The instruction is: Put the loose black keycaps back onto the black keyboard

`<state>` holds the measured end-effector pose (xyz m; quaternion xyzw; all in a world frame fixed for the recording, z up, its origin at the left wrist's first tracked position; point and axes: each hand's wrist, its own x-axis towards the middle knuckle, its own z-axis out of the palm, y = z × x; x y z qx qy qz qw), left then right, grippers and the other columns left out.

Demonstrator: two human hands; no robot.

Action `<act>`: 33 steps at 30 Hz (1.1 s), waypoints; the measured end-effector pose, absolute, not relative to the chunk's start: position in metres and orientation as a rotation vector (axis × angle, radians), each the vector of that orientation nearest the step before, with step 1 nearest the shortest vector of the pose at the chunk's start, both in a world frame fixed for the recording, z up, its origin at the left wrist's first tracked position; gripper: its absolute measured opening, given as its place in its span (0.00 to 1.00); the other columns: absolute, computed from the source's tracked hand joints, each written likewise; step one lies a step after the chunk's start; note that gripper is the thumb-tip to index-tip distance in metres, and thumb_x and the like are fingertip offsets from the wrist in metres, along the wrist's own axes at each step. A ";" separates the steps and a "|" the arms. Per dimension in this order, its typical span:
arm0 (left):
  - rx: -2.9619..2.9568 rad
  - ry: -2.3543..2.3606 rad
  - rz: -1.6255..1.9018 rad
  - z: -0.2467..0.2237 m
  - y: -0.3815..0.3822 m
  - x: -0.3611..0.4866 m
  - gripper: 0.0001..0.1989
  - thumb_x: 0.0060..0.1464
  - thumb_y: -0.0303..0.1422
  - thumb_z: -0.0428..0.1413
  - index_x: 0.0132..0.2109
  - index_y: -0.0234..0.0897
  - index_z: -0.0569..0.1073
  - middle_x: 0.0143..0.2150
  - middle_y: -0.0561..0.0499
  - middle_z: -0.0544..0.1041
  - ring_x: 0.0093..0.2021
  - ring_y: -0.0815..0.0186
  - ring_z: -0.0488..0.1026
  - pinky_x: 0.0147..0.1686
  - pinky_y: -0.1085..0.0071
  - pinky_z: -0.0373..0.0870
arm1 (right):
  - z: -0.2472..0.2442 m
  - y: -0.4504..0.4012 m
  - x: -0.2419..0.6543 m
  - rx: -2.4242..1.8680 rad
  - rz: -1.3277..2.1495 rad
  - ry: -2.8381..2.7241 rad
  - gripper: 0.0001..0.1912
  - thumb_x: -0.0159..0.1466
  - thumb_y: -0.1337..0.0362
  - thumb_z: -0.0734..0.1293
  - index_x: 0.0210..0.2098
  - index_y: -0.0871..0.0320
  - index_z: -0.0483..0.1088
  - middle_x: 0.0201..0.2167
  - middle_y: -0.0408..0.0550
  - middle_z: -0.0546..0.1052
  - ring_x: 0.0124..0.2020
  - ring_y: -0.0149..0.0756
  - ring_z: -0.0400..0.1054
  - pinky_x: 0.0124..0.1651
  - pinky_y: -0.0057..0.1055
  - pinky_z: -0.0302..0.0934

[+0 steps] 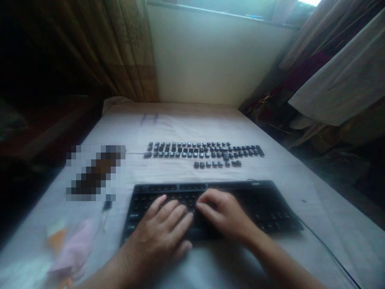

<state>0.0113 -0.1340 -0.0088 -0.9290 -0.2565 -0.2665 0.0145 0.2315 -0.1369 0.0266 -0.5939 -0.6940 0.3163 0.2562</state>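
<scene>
Left hand (167,222), head view: fingers spread across the black keyboard (260,200), released. Right hand (224,212): fingers pinched at mid-deck, can't tell if they hold anything. Board lies on pale cloth (270,173) under both. Looks part-done: loose keycaps (195,154) in rows beyond it, some seem seated at its left edge, rest too blurred

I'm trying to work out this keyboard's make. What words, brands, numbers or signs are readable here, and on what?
No word, brand or number reads clearly.
"H"-like purple mark on the cloth: unclear whether it's a letter.
Pale label at the keyboard's top right: too blurred.
Pale marks on its left-edge keys: too blurred.
Loose keys: any print is too small.
</scene>
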 end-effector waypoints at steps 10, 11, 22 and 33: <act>-2.858 -0.782 -0.807 -0.009 -0.135 0.011 0.18 0.63 0.41 0.54 0.55 0.39 0.74 0.52 0.49 0.77 0.55 0.60 0.69 0.67 0.59 0.45 | 0.029 -0.129 0.243 -1.588 1.110 -1.600 0.13 0.59 0.56 0.65 0.28 0.59 0.74 0.26 0.45 0.77 0.30 0.34 0.69 0.36 0.28 0.63; -2.852 -0.780 -0.805 -0.009 -0.135 0.012 0.18 0.63 0.41 0.54 0.55 0.39 0.74 0.52 0.49 0.77 0.55 0.60 0.69 0.67 0.58 0.45 | 0.028 -0.129 0.243 -1.588 1.115 -1.596 0.13 0.59 0.56 0.65 0.28 0.59 0.74 0.26 0.45 0.77 0.30 0.34 0.69 0.36 0.28 0.63; -2.682 -0.684 -0.925 -0.016 -0.129 0.013 0.17 0.63 0.44 0.52 0.49 0.39 0.77 0.46 0.51 0.79 0.50 0.62 0.72 0.68 0.60 0.43 | 0.038 -0.115 0.249 -1.561 0.940 -1.781 0.10 0.61 0.60 0.65 0.30 0.59 0.75 0.28 0.46 0.79 0.32 0.36 0.72 0.39 0.30 0.64; -2.598 -0.613 -1.017 -0.028 -0.123 0.012 0.19 0.67 0.45 0.47 0.48 0.39 0.77 0.45 0.52 0.79 0.49 0.63 0.73 0.67 0.59 0.45 | 0.028 -0.054 0.253 -1.900 0.054 -2.139 0.10 0.62 0.65 0.67 0.42 0.54 0.78 0.42 0.50 0.78 0.44 0.41 0.70 0.46 0.32 0.62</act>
